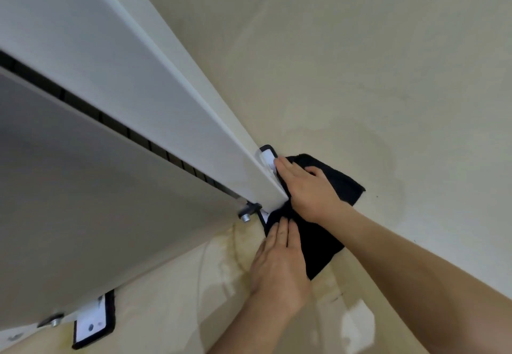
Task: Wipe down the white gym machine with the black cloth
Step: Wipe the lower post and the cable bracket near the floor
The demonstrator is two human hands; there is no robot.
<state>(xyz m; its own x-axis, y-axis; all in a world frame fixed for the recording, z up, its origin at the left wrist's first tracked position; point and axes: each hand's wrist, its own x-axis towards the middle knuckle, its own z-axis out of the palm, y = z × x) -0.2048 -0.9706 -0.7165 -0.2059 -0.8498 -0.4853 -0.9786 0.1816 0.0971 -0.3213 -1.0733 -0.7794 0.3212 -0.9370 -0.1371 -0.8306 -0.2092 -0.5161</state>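
Both our hands lie flat, grip apart. The right hand (307, 190) presses the black cloth (318, 240) against the white gym machine (155, 109) base. The left hand (279, 265) presses it onto the floor (388, 90).

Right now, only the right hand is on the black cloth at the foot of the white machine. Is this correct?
Not quite: both hands are on it. The head view shows the right hand and the left hand on the black cloth at the foot of the white machine.
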